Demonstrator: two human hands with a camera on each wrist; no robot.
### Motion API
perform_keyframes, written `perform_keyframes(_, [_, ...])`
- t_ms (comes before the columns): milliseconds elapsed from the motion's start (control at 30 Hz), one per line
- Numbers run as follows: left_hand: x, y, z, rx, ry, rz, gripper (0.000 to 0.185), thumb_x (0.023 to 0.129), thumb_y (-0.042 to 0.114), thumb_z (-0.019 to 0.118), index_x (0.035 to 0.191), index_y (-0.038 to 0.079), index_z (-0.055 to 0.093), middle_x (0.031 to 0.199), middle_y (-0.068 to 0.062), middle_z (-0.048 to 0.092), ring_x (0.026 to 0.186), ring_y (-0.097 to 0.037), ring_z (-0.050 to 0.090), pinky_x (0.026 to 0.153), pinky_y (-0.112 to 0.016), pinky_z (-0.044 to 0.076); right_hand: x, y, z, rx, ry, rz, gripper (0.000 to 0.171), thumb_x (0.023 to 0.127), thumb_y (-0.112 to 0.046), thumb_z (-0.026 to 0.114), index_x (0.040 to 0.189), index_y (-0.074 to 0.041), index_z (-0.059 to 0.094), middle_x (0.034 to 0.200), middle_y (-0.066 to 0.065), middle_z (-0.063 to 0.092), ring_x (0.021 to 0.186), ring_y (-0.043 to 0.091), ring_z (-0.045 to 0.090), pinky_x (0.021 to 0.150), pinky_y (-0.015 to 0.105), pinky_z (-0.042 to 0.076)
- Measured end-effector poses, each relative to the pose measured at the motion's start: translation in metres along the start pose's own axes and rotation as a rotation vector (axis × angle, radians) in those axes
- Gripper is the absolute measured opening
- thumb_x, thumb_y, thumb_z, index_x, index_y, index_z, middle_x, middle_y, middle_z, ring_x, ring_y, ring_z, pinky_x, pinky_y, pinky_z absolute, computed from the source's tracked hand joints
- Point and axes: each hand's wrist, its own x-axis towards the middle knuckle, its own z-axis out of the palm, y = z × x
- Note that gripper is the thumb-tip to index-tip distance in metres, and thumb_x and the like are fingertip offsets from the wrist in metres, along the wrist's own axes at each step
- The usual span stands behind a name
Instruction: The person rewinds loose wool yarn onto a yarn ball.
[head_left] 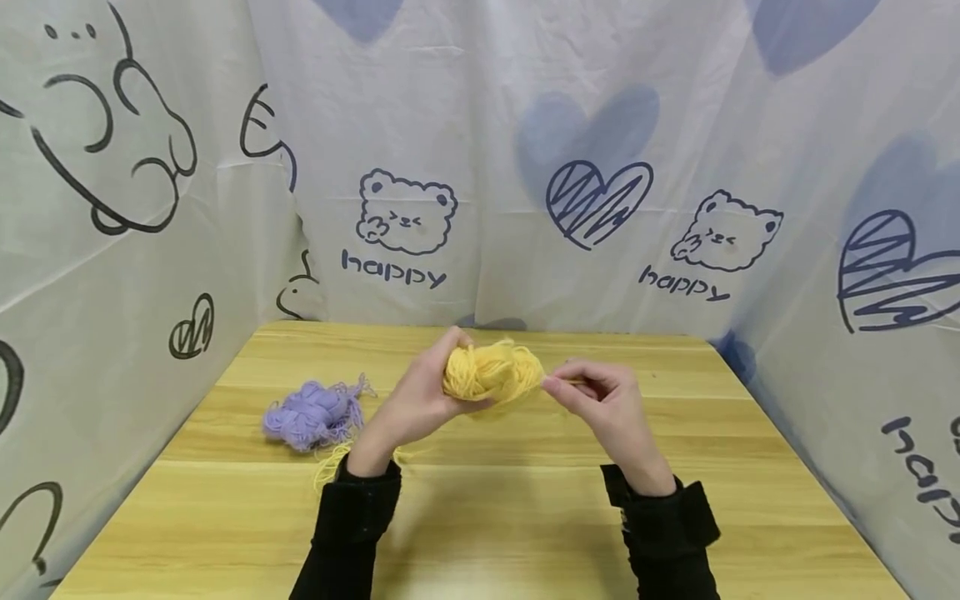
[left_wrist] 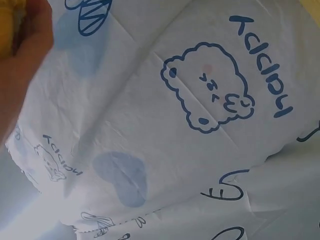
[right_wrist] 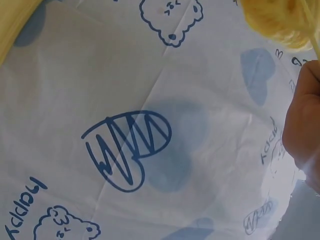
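Head: the left hand grips yellow yarn above the counter; the right hand pinches its strand. Loose strands toward the left edge suggest unfinished winding. Left wrist: yarn barely shows. Right wrist: strand reaches the hand.

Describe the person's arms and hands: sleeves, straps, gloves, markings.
Left hand and right hand: bare, no gloves or rings visible. Left sleeve and right sleeve: black, plain. Left wrist band and right wrist band: black, wide; the right one's edges flare out. No cables or markings discernible.
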Motion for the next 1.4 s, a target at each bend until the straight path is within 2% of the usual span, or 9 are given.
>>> perform_keyframes(200, [-0.004, 0.001, -0.004, -0.02, -0.159, 0.06, 0.052, 0.068, 0.002, 0.084, 0.104, 0.015, 0.05, 0.106, -0.003, 0.062, 0.104, -0.017, 0.06, 0.096, -0.036, 0.05, 0.001, 0.0, -0.003, -0.023, 0.035, 0.041, 0.009, 0.088, -0.003, 0.066, 0.094, 0.004, 0.068, 0.068, 0.0, 0.041, 0.058, 0.014, 0.031, 0.053, 0.027, 0.028])
perform_keyframes(400, [-0.004, 0.004, -0.008, -0.128, -0.237, 0.128, 0.053, 0.067, 0.002, 0.084, 0.108, 0.013, 0.052, 0.11, -0.005, 0.061, 0.106, -0.018, 0.059, 0.099, -0.037, 0.048, 0.003, 0.003, -0.001, -0.011, 0.04, 0.065, 0.009, 0.088, -0.005, 0.067, 0.094, 0.002, 0.068, 0.07, -0.001, 0.048, 0.058, 0.012, 0.034, 0.052, 0.023, 0.033])
perform_keyframes(567, [-0.005, 0.005, -0.012, -0.236, -0.278, 0.168, 0.052, 0.068, 0.002, 0.084, 0.109, 0.011, 0.052, 0.112, -0.008, 0.061, 0.107, -0.02, 0.058, 0.101, -0.039, 0.047, 0.005, 0.007, 0.002, 0.044, 0.03, 0.1, 0.006, 0.089, -0.006, 0.066, 0.094, -0.007, 0.069, 0.079, -0.003, 0.063, 0.062, 0.004, 0.049, 0.059, 0.016, 0.049])
perform_keyframes(733, [-0.006, 0.005, -0.013, -0.302, -0.257, 0.176, 0.052, 0.067, -0.002, 0.083, 0.109, 0.007, 0.053, 0.114, -0.011, 0.061, 0.108, -0.02, 0.058, 0.103, -0.041, 0.044, 0.007, 0.015, 0.006, 0.129, 0.001, 0.087, 0.014, 0.091, -0.003, 0.062, 0.094, -0.013, 0.072, 0.087, -0.003, 0.07, 0.07, 0.004, 0.062, 0.063, 0.018, 0.054])
perform_keyframes(1033, [-0.006, 0.011, -0.011, -0.453, -0.213, 0.193, 0.052, 0.07, -0.01, 0.076, 0.112, 0.003, 0.048, 0.121, -0.011, 0.059, 0.112, -0.021, 0.058, 0.104, -0.046, 0.045, 0.009, 0.027, 0.017, 0.181, -0.002, 0.081, 0.025, 0.09, 0.0, 0.061, 0.091, -0.022, 0.073, 0.085, -0.009, 0.07, 0.072, 0.003, 0.061, 0.064, 0.018, 0.053])
perform_keyframes(1167, [-0.006, 0.014, -0.009, -0.528, -0.147, 0.158, 0.052, 0.075, -0.007, 0.073, 0.116, 0.004, 0.044, 0.122, -0.006, 0.058, 0.112, -0.023, 0.059, 0.1, -0.047, 0.049, 0.01, 0.031, 0.023, 0.142, 0.001, 0.119, 0.023, 0.094, -0.006, 0.058, 0.075, -0.017, 0.063, 0.064, -0.009, 0.054, 0.057, 0.003, 0.047, 0.054, 0.019, 0.045])
perform_keyframes(1267, [-0.005, 0.016, -0.007, -0.574, -0.085, 0.113, 0.053, 0.08, -0.002, 0.071, 0.123, 0.007, 0.041, 0.123, -0.009, 0.058, 0.115, -0.026, 0.058, 0.101, -0.045, 0.049, 0.01, 0.033, 0.028, 0.117, -0.009, 0.161, 0.035, 0.096, -0.009, 0.055, 0.064, -0.012, 0.042, 0.054, -0.004, 0.031, 0.048, 0.009, 0.027, 0.047, 0.022, 0.031])
perform_keyframes(1333, [-0.005, 0.016, -0.006, -0.603, -0.032, 0.078, 0.053, 0.083, 0.0, 0.07, 0.125, 0.01, 0.04, 0.126, -0.011, 0.056, 0.117, -0.026, 0.057, 0.102, -0.044, 0.048, 0.01, 0.035, 0.031, 0.125, -0.034, 0.184, 0.037, 0.097, -0.008, 0.054, 0.064, -0.007, 0.037, 0.053, 0.0, 0.023, 0.047, 0.015, 0.018, 0.045, 0.025, 0.024])
perform_keyframes(1400, [-0.003, 0.015, -0.004, -0.63, 0.033, 0.053, 0.052, 0.084, 0.001, 0.069, 0.125, 0.013, 0.039, 0.128, -0.012, 0.055, 0.119, -0.026, 0.055, 0.104, -0.042, 0.046, 0.01, 0.037, 0.033, 0.131, -0.056, 0.208, 0.032, 0.096, -0.007, 0.054, 0.066, -0.004, 0.044, 0.052, 0.002, 0.022, 0.046, 0.018, 0.015, 0.043, 0.027, 0.019])
